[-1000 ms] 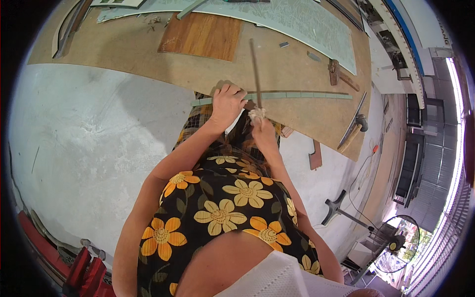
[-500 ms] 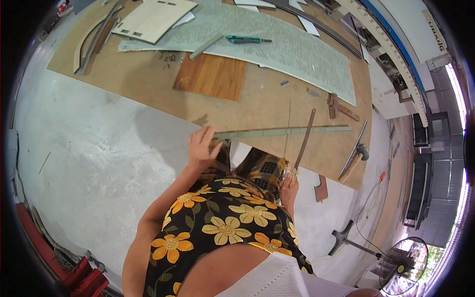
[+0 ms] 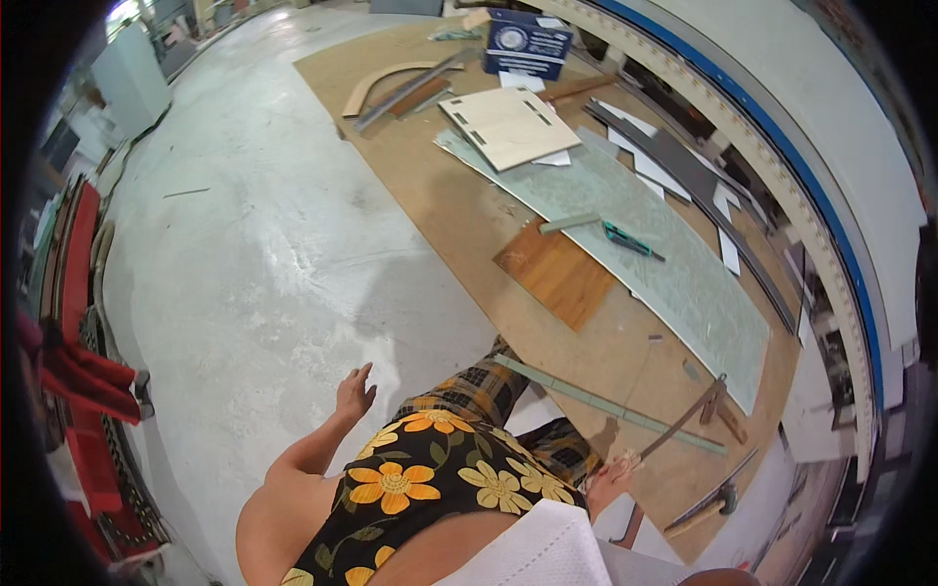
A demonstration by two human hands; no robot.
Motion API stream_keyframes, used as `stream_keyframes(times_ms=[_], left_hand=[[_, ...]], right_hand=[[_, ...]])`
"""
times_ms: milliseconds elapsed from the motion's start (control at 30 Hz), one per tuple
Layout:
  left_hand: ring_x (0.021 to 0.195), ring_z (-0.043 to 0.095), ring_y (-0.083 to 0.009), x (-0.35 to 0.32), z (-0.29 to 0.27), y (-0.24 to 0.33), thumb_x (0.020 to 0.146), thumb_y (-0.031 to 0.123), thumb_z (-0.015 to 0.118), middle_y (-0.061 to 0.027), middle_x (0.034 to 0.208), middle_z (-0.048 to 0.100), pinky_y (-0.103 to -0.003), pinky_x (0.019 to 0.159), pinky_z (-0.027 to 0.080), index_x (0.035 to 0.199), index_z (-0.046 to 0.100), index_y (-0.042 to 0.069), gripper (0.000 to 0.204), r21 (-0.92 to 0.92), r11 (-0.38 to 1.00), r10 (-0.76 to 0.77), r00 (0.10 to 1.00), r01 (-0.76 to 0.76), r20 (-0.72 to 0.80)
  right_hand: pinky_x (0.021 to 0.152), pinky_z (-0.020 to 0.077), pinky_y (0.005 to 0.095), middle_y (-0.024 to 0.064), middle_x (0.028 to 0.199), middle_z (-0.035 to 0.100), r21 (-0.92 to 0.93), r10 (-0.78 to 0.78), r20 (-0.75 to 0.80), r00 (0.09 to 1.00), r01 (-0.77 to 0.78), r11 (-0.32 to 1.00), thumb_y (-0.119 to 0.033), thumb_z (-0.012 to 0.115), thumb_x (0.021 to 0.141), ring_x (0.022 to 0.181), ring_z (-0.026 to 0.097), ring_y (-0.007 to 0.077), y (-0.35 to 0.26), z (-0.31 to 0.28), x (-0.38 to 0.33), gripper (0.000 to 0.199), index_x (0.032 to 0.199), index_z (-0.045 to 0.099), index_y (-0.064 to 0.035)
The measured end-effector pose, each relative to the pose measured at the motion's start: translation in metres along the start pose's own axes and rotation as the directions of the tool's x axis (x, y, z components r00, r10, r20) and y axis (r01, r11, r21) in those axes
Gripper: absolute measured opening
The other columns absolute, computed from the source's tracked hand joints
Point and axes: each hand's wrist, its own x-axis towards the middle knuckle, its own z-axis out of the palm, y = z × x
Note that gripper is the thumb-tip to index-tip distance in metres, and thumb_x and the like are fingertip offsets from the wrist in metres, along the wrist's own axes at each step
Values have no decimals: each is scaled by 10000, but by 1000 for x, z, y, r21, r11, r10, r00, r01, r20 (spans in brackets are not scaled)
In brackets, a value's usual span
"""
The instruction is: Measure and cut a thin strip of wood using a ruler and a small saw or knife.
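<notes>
My left hand point(image 3: 357, 393) is held out over the floor, left of my legs, empty with its fingers apart. Near the table's edge my right hand point(image 3: 611, 478) is closed round the pale wrapped end of a long narrow saw blade point(image 3: 677, 424). Its far end points toward a wooden-handled hammer point(image 3: 725, 415), which it appears to overlap. A thin green strip point(image 3: 616, 405) with cross marks lies on the table, its left end jutting past the edge above my leg. The saw blade crosses over the strip near its right end.
On the brown table point(image 3: 430, 195) lie a wood-grain panel point(image 3: 557, 273), a pale green sheet point(image 3: 674, 293), a utility knife point(image 3: 630, 240) and a cream slotted board point(image 3: 510, 127). A second hammer point(image 3: 705, 512) rests at the near right corner. A blue box point(image 3: 526, 44) stands far back.
My view has turned left, showing more floor and the far table end. My left hand has moved off the green strip's end, out over the floor. My right hand still holds the saw blade.
</notes>
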Motion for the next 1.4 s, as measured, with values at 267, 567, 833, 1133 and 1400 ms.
stream_keyframes(times_ms=[267, 567, 833, 1133, 1400], left_hand=[[1052, 616, -364, -67, 39, -77, 810, 171, 693, -180, 1130, 636, -448, 930, 489, 1361, 507, 72, 590, -106, 770, -635, 740, 629, -220], [996, 638, -357, 4, 47, -40, 797, 195, 706, -182, 1127, 660, -433, 921, 493, 1369, 510, 45, 623, -303, 814, -557, 815, 496, -160], [846, 635, -274, 82, -17, 182, 818, 121, 719, -158, 1037, 640, -386, 744, 522, 1373, 496, 43, 604, -437, 859, 152, 948, -266, -279], [1062, 566, -355, 77, -23, 317, 665, 221, 842, -148, 1199, 601, -459, 889, 460, 1270, 583, 72, 675, -190, 509, 817, 540, -840, -202], [1030, 567, -323, 85, 28, 308, 626, 255, 857, -115, 1162, 610, -442, 836, 447, 1188, 649, 79, 625, -127, 371, 929, 367, -920, 50]], right_hand=[[403, 280, 231, -1, 577, 448, 126, -146, -22, 989, 148, 981, -409, 430, 1051, 462, 387, 62, 1, 12, 9, 438, 971, 560, 2], [514, 428, 408, 104, 586, 568, -455, -57, 117, 991, 105, 884, -392, 364, 1050, 522, 563, 276, 8, 0, 3, 513, 753, 547, -16], [546, 460, 406, 96, 626, 598, -302, -133, 64, 989, 146, 942, -457, 374, 1023, 533, 583, 252, -34, 10, -14, 512, 897, 600, -15], [633, 459, 396, 148, 724, 605, -268, -47, -129, 991, 11, 963, -226, 465, 999, 671, 599, 286, -24, 18, -24, 277, 1005, 584, 24], [667, 481, 445, 202, 766, 642, -239, 69, -172, 983, -110, 965, -229, 472, 999, 720, 638, 363, -31, 15, -31, 288, 1024, 593, 32]])
